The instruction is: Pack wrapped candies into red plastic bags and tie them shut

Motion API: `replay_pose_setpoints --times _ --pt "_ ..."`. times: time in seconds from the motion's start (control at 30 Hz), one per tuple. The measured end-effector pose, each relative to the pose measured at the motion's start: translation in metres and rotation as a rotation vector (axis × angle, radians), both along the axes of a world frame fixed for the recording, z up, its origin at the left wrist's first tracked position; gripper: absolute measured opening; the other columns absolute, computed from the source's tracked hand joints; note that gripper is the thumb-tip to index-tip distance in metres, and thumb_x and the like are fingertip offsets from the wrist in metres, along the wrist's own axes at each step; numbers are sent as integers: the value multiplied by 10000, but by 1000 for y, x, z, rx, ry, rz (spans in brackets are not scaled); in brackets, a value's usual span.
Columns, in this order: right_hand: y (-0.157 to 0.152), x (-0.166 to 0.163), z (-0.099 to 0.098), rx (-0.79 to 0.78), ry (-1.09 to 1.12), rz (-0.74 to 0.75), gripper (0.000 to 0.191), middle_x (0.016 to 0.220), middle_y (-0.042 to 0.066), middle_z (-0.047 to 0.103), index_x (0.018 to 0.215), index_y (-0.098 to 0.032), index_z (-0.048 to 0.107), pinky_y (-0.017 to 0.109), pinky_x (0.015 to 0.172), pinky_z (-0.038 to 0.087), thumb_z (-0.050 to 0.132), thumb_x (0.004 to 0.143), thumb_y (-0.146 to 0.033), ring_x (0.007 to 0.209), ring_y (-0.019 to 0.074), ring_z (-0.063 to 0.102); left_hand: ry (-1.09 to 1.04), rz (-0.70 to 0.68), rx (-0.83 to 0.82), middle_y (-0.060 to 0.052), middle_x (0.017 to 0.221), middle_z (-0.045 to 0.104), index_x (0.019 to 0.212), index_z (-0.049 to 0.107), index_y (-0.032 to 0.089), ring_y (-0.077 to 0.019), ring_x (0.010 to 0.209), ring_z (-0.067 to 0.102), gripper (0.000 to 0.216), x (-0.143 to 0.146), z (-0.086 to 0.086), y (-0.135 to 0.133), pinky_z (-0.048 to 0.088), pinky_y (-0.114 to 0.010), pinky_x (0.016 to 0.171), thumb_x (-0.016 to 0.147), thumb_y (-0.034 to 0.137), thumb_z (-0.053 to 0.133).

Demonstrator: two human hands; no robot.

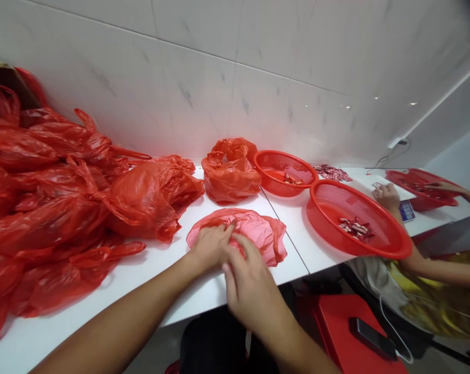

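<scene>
A flat, empty red plastic bag lies on the white table in front of me. My left hand rests on its near left edge with the fingers bent, pinching the plastic. My right hand is just beside it, fingers reaching onto the same edge of the bag. Both hands touch each other over the bag's near rim.
A big heap of filled, knotted red bags covers the table's left. An open red bag stands at the back. Two red baskets hold a few small wrapped pieces. Another person's hands work at the right. A phone lies on a red stool.
</scene>
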State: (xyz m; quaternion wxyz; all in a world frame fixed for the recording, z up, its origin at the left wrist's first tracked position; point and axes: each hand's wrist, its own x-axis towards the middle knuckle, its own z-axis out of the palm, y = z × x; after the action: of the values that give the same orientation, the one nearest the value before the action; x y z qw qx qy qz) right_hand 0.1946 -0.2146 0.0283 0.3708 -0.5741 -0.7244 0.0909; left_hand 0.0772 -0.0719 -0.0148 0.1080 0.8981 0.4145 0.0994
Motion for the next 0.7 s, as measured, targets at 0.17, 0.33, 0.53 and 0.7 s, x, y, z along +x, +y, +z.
replay_pose_setpoints --times 0.17,0.33,0.53,0.7 --pt "68 55 -38 -548 -176 -344 786 1743 149 187 1595 -270 453 703 1194 316 748 870 -344 1570 498 232 1 -212 35 -214 1149 722 1102 754 114 -395 1102 695 476 -3 -5 -1 567 -482 945 835 507 716" --pt "76 101 -34 -783 -240 -67 1079 1783 90 36 1642 -387 343 583 1210 357 885 710 -346 1592 451 226 -101 -315 35 -219 1286 706 1211 709 119 -415 1225 660 550 -1 -13 5 562 -525 1027 772 435 813" --pt "79 116 -31 -837 -275 -73 1137 1787 77 -40 1660 -396 296 607 1204 355 896 694 -395 1581 498 214 -279 -436 31 -109 1358 720 1358 645 211 -308 1216 699 442 -3 -15 19 576 -456 1039 916 225 657" --pt "64 149 1 -684 -163 88 881 1635 129 467 1555 -287 520 537 1176 434 867 753 -398 1461 397 494 -280 -463 41 -65 1370 721 1404 635 250 -270 1215 709 453 -5 -21 24 596 -433 1026 964 162 570"
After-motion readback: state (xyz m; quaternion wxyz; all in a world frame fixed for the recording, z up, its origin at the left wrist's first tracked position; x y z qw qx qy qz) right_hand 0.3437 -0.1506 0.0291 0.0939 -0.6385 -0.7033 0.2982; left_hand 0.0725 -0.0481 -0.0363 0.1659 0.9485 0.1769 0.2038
